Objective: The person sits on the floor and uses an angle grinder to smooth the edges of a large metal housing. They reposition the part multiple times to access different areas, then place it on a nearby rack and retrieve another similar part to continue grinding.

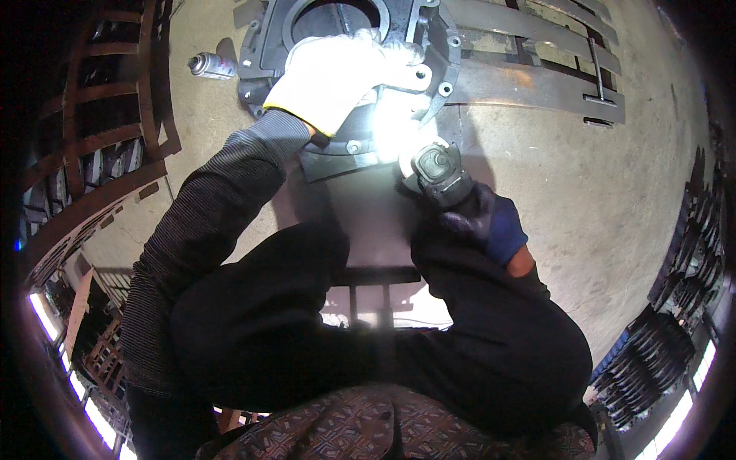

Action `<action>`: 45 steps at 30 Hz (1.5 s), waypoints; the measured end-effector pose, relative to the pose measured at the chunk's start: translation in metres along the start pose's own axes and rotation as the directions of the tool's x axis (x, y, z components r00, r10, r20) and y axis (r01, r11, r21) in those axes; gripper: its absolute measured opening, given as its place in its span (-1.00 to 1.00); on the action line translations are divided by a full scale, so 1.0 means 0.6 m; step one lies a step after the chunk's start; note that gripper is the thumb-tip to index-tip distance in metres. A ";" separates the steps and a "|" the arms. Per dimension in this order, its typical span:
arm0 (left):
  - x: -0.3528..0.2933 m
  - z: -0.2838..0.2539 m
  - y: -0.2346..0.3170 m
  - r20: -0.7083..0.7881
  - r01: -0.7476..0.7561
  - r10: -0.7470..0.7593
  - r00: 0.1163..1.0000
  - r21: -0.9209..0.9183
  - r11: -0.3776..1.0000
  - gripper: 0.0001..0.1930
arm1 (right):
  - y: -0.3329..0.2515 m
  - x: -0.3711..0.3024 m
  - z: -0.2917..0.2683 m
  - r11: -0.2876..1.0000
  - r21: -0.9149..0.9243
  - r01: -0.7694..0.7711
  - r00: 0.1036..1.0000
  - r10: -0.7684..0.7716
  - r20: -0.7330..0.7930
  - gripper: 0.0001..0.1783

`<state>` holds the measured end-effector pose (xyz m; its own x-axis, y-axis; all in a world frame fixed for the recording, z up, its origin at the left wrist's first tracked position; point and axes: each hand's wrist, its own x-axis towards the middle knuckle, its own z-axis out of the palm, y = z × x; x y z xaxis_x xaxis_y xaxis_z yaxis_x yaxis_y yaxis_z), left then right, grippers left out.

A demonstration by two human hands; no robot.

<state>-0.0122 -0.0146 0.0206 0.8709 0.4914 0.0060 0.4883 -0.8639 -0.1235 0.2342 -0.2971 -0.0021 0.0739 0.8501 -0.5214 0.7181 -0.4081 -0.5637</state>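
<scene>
A dark grey metal casting (268, 47), with a large round opening and bolt holes along its rim, lies before me. My left hand (333, 77), in a white glove with a yellow cuff edge, rests across the casting, its greyish fingertips stretched out beside the opening. Glare washes out part of the glove. My right hand (491, 222), in a dark blue glove, is closed around a black work light (441, 172) just off the casting's near edge. Its bright beam falls on the casting close to my left hand; the fingers behind the light are partly hidden.
A spray can (211, 66) lies on the concrete floor (583, 169) left of the casting. Long flat metal bars (529, 80) extend to the right. A brown metal rack (115, 92) stands at the left, and stacked dark parts (652, 360) are at the lower right.
</scene>
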 end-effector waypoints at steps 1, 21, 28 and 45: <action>0.003 -0.005 0.001 0.072 0.008 -0.010 0.997 0.021 1.000 -0.49 | -0.001 0.002 0.000 1.000 0.012 0.014 1.000 -0.013 -0.012 0.05; -0.010 0.045 -0.005 -0.163 0.019 -0.049 0.985 -0.178 0.984 -0.57 | -0.007 0.024 0.011 0.999 0.046 0.016 0.998 -0.019 0.064 0.08; -0.007 0.022 0.002 -0.083 0.068 -0.089 0.993 -0.231 0.970 -0.61 | -0.024 0.023 -0.005 0.999 0.031 -0.024 0.997 0.022 0.070 0.08; -0.013 0.022 -0.003 -0.143 0.009 -0.002 0.990 0.048 0.999 -0.61 | -0.043 0.038 -0.004 0.998 -0.044 0.035 0.999 -0.034 0.027 -0.01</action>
<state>-0.0204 -0.0152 0.0078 0.8688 0.4727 0.1477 0.4932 -0.8531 -0.1704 0.2191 -0.2667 0.0019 0.0307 0.8539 -0.5195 0.7498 -0.3634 -0.5530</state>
